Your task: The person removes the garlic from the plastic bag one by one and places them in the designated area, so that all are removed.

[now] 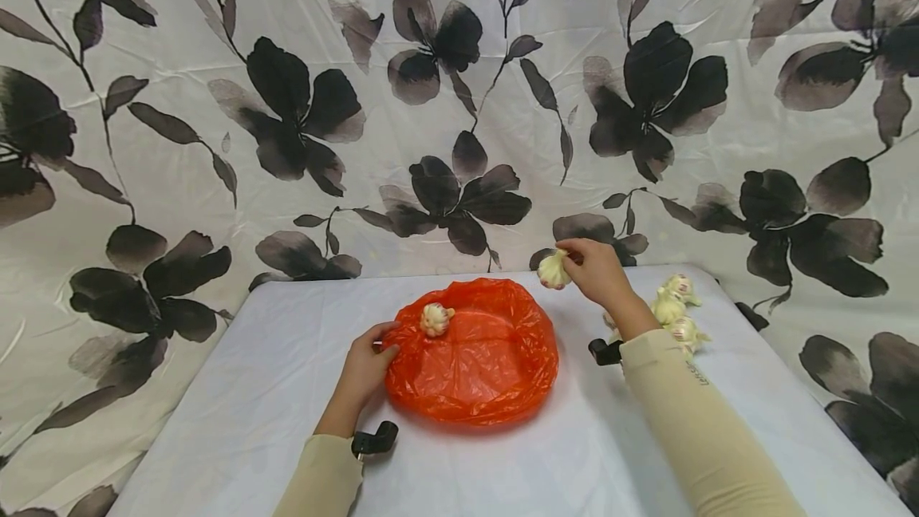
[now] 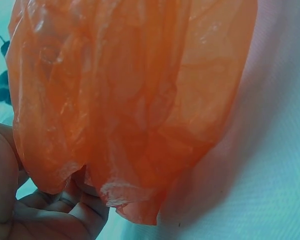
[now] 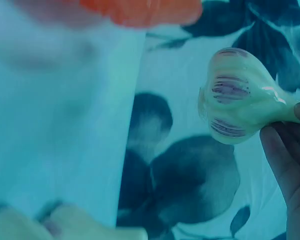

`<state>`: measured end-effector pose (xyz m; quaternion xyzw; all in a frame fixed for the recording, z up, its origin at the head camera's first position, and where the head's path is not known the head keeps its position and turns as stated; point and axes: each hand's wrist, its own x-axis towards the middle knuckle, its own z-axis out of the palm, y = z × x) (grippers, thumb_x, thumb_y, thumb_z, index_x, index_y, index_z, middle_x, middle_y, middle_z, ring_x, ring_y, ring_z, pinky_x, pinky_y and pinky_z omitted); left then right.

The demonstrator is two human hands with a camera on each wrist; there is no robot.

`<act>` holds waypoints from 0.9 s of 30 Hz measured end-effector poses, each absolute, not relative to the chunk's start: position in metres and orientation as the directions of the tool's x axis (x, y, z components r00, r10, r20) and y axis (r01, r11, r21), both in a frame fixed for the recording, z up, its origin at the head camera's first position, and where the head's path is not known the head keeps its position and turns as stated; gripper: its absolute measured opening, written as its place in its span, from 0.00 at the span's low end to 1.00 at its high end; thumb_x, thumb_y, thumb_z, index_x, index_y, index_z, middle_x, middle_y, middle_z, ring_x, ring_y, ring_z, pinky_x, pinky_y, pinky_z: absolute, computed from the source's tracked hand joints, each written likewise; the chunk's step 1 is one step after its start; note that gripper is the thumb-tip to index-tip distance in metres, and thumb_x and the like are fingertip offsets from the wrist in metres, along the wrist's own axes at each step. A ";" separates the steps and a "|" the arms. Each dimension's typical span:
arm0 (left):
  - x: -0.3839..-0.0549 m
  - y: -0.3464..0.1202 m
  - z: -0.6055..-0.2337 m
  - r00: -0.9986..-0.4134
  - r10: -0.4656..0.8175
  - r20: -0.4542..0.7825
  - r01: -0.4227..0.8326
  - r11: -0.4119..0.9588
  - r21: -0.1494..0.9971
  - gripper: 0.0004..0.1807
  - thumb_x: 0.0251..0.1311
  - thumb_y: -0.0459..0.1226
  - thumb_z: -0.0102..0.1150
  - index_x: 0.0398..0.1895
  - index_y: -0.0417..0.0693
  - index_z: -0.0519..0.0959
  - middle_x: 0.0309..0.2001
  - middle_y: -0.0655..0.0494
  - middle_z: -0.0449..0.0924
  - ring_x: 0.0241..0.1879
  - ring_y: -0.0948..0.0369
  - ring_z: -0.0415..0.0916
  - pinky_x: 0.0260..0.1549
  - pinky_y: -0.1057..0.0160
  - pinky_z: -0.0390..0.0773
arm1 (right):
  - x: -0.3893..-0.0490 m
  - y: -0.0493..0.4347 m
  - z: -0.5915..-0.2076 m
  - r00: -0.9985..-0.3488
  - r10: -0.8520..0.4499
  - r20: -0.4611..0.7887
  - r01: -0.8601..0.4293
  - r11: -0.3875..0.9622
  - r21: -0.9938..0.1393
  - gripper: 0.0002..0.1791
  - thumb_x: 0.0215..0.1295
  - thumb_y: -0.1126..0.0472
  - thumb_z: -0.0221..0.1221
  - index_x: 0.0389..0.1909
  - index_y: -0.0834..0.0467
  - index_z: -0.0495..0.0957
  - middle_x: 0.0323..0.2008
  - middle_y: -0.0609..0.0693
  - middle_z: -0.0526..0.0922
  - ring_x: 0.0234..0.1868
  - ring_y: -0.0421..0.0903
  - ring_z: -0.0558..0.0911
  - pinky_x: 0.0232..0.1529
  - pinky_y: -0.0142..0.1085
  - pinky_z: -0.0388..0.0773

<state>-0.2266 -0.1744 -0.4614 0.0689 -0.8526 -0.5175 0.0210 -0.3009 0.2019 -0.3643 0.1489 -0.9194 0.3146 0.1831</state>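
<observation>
My right hand [image 1: 592, 268] pinches a garlic bulb [image 1: 554, 270] by its stem, raised above the table's far edge and to the right of the bag. In the right wrist view, the bulb [image 3: 235, 97] is pale with purple streaks, its round end pointing away from the fingers. An orange-red plastic bag [image 1: 474, 413] stands open-mouthed on the table, its rim spread into a wide ring. My left hand [image 1: 362, 369] grips the bag's left rim between thumb and fingers. Close to that hand, another garlic bulb [image 1: 435, 320] lies against the bag's inner left side.
Several more garlic bulbs [image 1: 669, 309] lie grouped on the table's right side, partly behind the right forearm. A white cloth covers the table [image 1: 287, 389]. Behind its far edge hangs a floral-patterned sheet [image 1: 459, 118].
</observation>
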 end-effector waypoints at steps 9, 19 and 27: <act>-0.228 -0.175 -0.465 -0.989 -0.146 -0.037 -0.100 0.453 0.886 0.23 0.66 0.32 0.54 0.63 0.54 0.73 0.54 0.45 0.73 0.49 0.51 0.74 0.47 0.58 0.83 | -0.310 0.235 -0.367 -0.908 -0.094 0.409 -0.320 0.785 -0.531 0.17 0.66 0.64 0.53 0.53 0.62 0.80 0.45 0.62 0.84 0.42 0.56 0.82 0.42 0.49 0.79; -0.229 -0.176 -0.467 -0.988 -0.152 -0.036 -0.103 0.458 0.883 0.22 0.65 0.32 0.55 0.63 0.53 0.73 0.54 0.45 0.74 0.49 0.51 0.74 0.45 0.58 0.83 | -0.317 0.265 -0.378 -0.890 -0.015 0.455 -0.281 0.804 -0.524 0.14 0.64 0.65 0.52 0.47 0.61 0.80 0.38 0.61 0.83 0.39 0.56 0.80 0.41 0.47 0.75; -0.228 -0.175 -0.466 -0.988 -0.153 -0.037 -0.105 0.465 0.879 0.22 0.65 0.32 0.54 0.63 0.53 0.73 0.54 0.45 0.75 0.49 0.51 0.75 0.46 0.58 0.83 | -0.322 0.279 -0.385 -0.896 0.031 0.443 -0.234 0.815 -0.530 0.14 0.63 0.68 0.51 0.45 0.63 0.80 0.40 0.62 0.82 0.41 0.57 0.79 0.42 0.48 0.75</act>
